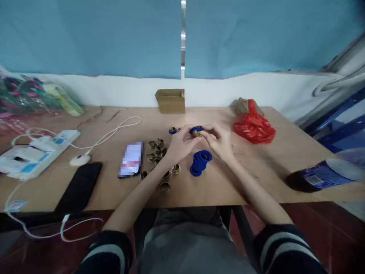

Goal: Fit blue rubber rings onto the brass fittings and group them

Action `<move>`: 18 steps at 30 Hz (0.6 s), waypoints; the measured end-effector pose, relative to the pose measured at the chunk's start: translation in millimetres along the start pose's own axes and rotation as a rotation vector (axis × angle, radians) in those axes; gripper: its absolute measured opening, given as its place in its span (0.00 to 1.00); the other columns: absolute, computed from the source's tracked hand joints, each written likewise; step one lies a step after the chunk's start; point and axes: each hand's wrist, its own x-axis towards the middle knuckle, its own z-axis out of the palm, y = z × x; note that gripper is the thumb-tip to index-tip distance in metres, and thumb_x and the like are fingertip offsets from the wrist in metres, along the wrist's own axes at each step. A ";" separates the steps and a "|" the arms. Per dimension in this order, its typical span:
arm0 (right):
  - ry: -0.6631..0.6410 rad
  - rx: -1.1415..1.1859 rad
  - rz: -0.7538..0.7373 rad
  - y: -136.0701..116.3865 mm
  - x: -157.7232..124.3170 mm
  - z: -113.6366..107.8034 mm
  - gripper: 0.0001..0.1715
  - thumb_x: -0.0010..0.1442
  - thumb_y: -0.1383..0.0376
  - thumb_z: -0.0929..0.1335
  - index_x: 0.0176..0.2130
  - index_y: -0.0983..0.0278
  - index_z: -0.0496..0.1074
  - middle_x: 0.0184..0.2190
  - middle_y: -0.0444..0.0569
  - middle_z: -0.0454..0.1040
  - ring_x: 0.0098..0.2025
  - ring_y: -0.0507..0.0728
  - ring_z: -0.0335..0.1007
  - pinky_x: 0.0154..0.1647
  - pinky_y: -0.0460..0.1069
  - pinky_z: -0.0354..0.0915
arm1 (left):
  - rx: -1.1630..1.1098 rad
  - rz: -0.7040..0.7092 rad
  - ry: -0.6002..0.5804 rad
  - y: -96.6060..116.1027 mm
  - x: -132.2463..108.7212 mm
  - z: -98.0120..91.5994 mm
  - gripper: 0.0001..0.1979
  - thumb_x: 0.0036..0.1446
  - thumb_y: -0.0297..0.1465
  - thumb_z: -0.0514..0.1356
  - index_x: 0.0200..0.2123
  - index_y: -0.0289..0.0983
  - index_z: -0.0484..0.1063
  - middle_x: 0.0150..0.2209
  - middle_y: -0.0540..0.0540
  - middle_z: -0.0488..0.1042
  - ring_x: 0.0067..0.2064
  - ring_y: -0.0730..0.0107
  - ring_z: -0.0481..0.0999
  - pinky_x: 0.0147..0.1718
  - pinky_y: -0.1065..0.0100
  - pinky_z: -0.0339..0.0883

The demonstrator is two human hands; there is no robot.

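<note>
Between both hands, a small brass-coloured metal fitting with a blue ring [196,131] is pinched above the table. My left hand [182,144] grips it from the left, fingers closed. From the right, the thumb and fingers of my right hand [218,140] close on the same piece. Just below the hands stands a leaning stack of blue rings [199,163]. Several loose brass-coloured fittings [156,150] lie around my left forearm, which hides some of them. Beyond my left hand sits another fitting with a blue ring [172,130] around it.
A lit phone [131,160], a dark phone [80,186] and a white power strip [40,152] with cables lie left. At the back stands a cardboard box [171,101]. To the right are a red plastic bag [253,127] and a dark drink bottle [316,177] on its side.
</note>
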 end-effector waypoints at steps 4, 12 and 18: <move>0.065 -0.043 -0.010 -7.3 -3.8 0.3 0.04 0.64 0.62 0.72 0.39 0.60 0.79 0.39 0.47 0.84 0.41 0.60 0.81 0.45 0.54 0.75 | 0.013 0.009 0.027 2.1 -0.8 3.2 0.15 0.58 0.30 0.67 0.49 0.39 0.72 0.48 0.44 0.81 0.48 0.64 0.82 0.49 0.63 0.78; -0.044 -0.011 -0.043 -10.6 2.2 -4.0 0.03 0.66 0.63 0.69 0.41 0.60 0.71 0.39 0.48 0.78 0.38 0.57 0.77 0.42 0.54 0.75 | 0.063 0.066 0.002 8.4 -1.6 1.6 0.16 0.58 0.29 0.66 0.50 0.39 0.71 0.49 0.44 0.80 0.49 0.64 0.82 0.50 0.62 0.78; -0.152 -0.060 -0.129 -16.1 5.4 -7.4 0.04 0.69 0.64 0.64 0.38 0.60 0.65 0.36 0.48 0.68 0.39 0.57 0.69 0.42 0.55 0.73 | 0.190 0.120 0.009 15.4 -4.4 2.1 0.14 0.60 0.29 0.63 0.50 0.38 0.70 0.46 0.43 0.80 0.44 0.66 0.83 0.46 0.63 0.79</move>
